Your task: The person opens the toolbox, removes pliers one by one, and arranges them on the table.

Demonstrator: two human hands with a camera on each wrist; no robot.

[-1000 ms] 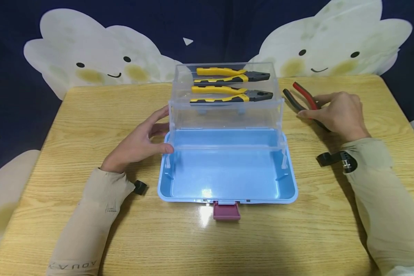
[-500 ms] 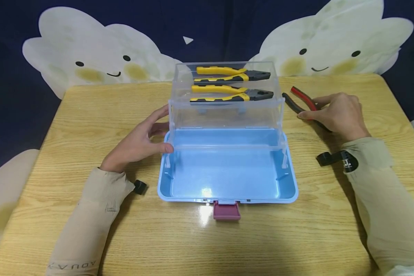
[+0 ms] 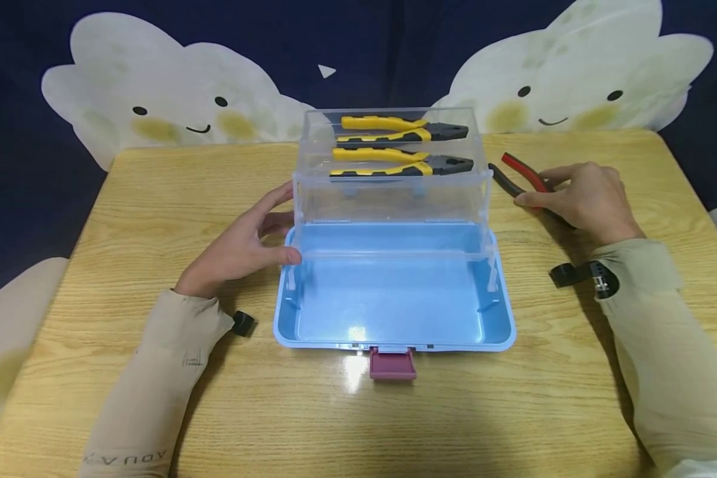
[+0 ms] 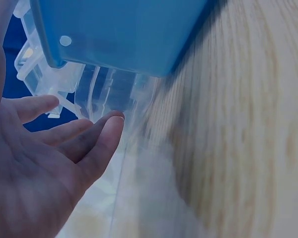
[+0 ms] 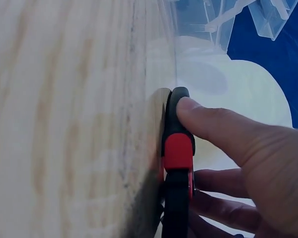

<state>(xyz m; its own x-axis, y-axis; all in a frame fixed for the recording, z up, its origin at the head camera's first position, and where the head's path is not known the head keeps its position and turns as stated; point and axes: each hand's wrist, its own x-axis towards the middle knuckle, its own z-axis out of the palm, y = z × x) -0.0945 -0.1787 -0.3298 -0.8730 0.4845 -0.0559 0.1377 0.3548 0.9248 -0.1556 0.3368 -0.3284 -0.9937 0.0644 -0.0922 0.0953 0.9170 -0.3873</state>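
Note:
A light blue toolbox (image 3: 388,305) stands open, with its clear plastic tray (image 3: 388,202) raised over the back half. Two pliers with yellow-and-black handles lie there one behind the other, the rear pliers (image 3: 388,124) and the front pliers (image 3: 388,156). My left hand (image 3: 236,249) rests its thumb on the box's left rim, its fingers loosely extended along the side. To the right of the box, my right hand (image 3: 591,199) pinches pliers with red and black handles (image 3: 528,174) between thumb and fingers, low over the table. The palm hides their jaw end.
A purple latch (image 3: 392,365) hangs down at the toolbox's front edge. All this is on a wood-grain table (image 3: 334,431). Behind it hangs a dark blue cloth (image 3: 370,40) printed with white clouds. Each wrist wears a small black camera.
The red-and-black pliers have turned slightly in my right hand, their handle ends shifting a little toward me and to the left. My left hand and the toolbox stay where they were.

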